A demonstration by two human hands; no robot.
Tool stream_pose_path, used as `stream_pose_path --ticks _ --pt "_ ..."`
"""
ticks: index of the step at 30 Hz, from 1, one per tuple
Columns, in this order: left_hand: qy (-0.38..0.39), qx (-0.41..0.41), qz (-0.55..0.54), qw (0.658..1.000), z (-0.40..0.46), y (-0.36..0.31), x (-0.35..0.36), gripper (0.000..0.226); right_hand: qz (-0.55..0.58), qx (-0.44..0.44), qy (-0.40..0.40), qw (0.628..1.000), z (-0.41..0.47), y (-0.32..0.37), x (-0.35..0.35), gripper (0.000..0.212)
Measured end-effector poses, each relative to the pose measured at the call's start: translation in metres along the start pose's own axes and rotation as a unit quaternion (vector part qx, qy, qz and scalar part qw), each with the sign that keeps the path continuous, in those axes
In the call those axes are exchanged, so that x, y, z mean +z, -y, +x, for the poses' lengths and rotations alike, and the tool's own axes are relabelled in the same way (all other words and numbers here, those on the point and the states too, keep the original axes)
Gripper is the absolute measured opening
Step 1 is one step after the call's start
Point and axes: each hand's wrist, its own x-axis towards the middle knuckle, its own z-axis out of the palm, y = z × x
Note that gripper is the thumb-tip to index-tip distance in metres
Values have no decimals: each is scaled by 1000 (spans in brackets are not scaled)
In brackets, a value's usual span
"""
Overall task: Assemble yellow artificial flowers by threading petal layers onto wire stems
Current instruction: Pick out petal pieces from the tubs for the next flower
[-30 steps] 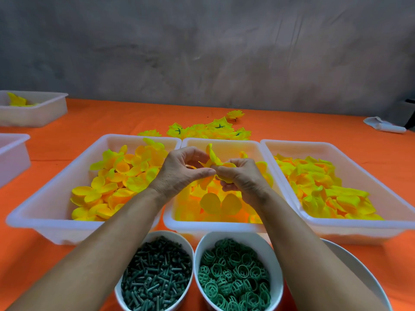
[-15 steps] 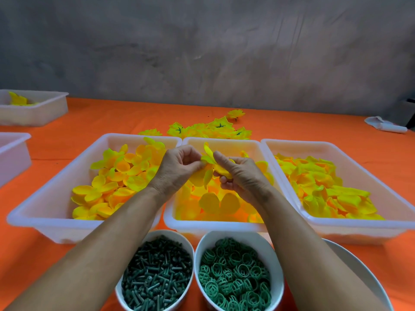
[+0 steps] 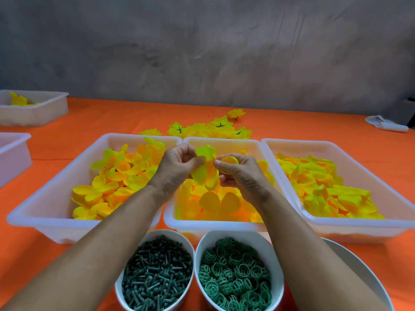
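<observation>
Over the middle white tray [image 3: 221,226] my left hand [image 3: 177,166] pinches a yellow petal layer [image 3: 205,169] that hangs down between both hands. My right hand [image 3: 238,173] holds another yellow-orange petal piece [image 3: 230,160] against its fingers and touches the hanging layer with thumb and fingertip. No stem shows between the fingers. The left tray [image 3: 56,205], middle tray and right tray [image 3: 363,227] hold loose yellow petals. A pile of finished yellow flowers [image 3: 215,129] lies behind the trays.
A white bowl of dark green pegs [image 3: 155,279] and a white bowl of green ring cages [image 3: 235,274] stand near me, with a larger white bowl [image 3: 361,277] at right. Two more trays [image 3: 33,108] sit far left on the orange cloth. A white rag [image 3: 386,124] lies far right.
Both hands rose slightly over the middle tray. The petal layer now hangs lower and more spread between them, and my right hand has curled around a second petal piece.
</observation>
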Motion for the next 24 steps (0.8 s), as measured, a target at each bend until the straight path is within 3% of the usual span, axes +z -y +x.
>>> stream_pose_path --ticks 4,9,17,20,24 --pt "51 31 61 996 -3 -2 3 16 -9 3 17 1000 -1 1 1 11" --pt "-7 26 78 997 0 2 -1 19 -62 -5 33 998 -2 0 2 15" --pt "-75 3 44 996 2 3 -3 23 -157 -51 -120 979 9 -9 4 26" --pt "-74 13 39 996 2 2 -2 22 -179 -61 -133 973 10 -12 3 21" --pt "-46 3 22 999 1 0 -1 22 -207 -68 -111 970 11 -11 3 30"
